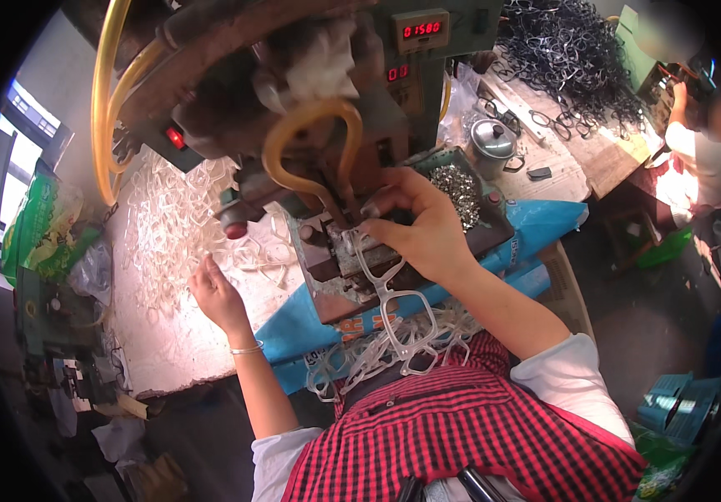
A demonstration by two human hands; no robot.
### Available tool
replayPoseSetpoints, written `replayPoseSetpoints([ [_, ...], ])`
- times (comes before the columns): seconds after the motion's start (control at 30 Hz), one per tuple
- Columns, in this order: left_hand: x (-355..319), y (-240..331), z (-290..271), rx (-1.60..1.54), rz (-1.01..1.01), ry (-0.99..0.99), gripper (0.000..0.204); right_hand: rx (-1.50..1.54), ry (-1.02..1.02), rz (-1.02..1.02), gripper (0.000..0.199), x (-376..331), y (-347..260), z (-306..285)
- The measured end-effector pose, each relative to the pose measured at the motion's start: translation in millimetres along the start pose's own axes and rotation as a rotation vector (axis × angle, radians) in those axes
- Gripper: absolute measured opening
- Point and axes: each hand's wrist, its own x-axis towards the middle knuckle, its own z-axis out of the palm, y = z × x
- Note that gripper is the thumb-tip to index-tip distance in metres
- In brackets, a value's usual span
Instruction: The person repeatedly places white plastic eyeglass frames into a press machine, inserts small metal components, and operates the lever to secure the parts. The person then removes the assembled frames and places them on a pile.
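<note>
My right hand (423,226) is closed at the working point of a bench machine (352,151), its thumb and fingertips pinched. From them a clear plastic eyeglass frame (411,320) hangs toward my lap; its upper end sits at the machine's small metal fixture (352,251). What lies between the fingertips is partly hidden. My left hand (217,294), a bangle on its wrist, is at the near edge of a heap of clear eyeglass frames (181,222), fingers loosely bent and nothing visible in them. More clear frames (340,368) lie in my lap on a red-and-black checked apron (461,418).
A tray of small metal parts (457,192) stands right of the fixture, above a blue plastic sheet (294,322). Yellow hoses (273,155) loop before the machine. Farther right are a lidded metal pot (493,139), a pile of dark frames (565,54) and another person (699,163).
</note>
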Motion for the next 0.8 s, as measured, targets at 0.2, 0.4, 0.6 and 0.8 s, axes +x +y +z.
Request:
replayPoseSetpoints([
  [0.2, 2, 130, -55, -0.819, 0.086, 0.118, 0.027, 0.219, 0.030, 0.048, 0.052, -7, -8, 18],
  [0.4, -27, 191, -58, -0.724, 0.863, -0.280, 0.026, -0.175, -0.018, -0.151, 0.041, -20, -11, -13],
  [0.6, -37, 198, -23, -0.621, 1.012, -0.402, 0.033, -1.142, 0.221, -0.354, 0.018, -14, 76, -100],
  [0.8, -43, 193, -16, -0.573, 1.024, -0.404, 0.026, -1.053, 0.242, -0.406, 0.011, 3, 80, -94],
])
